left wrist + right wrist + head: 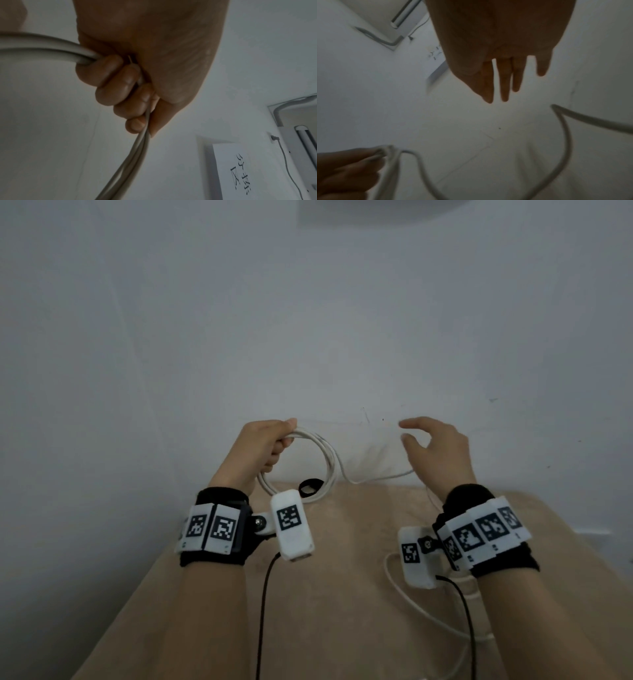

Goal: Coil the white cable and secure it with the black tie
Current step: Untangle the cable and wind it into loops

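My left hand [274, 443] is held above the far edge of the table and grips the white cable [329, 460], gathered into a round coil of a few loops. In the left wrist view the fingers [120, 86] curl tight round the cable [42, 46] strands. From the coil a loose length sags to the right and passes under my right hand [416, 436], which hovers with relaxed fingers and holds nothing. The right wrist view shows its fingers [505, 81] straight, apart from the cable [565, 142]. The black tie [310, 487] lies as a small ring on the table behind the coil.
The beige table [342, 628] stands against a white wall. The cable's loose tail [411, 604] trails over the table below my right wrist. Black camera leads hang from both wrists. A paper sign [240, 169] and an air conditioner [399, 17] are on the wall.
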The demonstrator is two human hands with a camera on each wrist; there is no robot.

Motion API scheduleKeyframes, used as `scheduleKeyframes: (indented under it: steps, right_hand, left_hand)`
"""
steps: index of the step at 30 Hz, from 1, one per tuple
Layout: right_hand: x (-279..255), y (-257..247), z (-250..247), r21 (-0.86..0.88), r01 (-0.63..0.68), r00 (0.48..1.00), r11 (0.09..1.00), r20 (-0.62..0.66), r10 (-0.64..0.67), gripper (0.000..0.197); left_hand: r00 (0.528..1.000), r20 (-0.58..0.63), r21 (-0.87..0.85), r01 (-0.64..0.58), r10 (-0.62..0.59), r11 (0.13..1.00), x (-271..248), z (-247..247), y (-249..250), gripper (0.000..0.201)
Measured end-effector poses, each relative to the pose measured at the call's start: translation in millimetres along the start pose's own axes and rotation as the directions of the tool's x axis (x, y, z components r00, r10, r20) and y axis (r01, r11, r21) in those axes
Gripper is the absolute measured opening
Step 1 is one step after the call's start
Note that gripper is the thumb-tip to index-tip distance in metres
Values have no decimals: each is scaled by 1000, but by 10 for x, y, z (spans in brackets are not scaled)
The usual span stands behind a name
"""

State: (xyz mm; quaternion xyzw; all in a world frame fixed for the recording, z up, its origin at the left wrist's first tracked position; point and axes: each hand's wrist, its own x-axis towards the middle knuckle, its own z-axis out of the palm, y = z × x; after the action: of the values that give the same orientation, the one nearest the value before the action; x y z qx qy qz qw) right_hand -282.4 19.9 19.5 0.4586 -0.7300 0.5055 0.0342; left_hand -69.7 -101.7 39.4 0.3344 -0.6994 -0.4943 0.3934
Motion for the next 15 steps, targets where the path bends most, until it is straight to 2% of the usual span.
scheduleKeyframes:
  steps: [2,5,8,10,12,15]
  right_hand:
    - [-37,-138,73,132,53,994,990,91,-65,25]
    - [-105,-249,211,372,-27,928,928,354,-115,27]
    - [-155,-243,274,420,-101,865,902,485,-129,33]
    - [-157,-215,239,403,-107,885,909,455,-97,31]
    - [-111,-155,191,423,-73,934,903,347,-87,24]
    - [-37,-87,123,536,-83,970,840,236,-55,23]
  left_hand:
    - [1000,28,-18,-4,4,1000,-7,36,18,39]
    - [996,82,-75,-14,20,997,-23,68,51,39]
    - [994,109,-127,-16,30,992,-27,72,69,40]
    - [994,102,-149,-12,28,989,-21,50,65,40]
    - [995,93,-164,-12,28,986,-14,15,53,40]
    - [996,86,-180,-12,28,984,-14,-7,45,40]
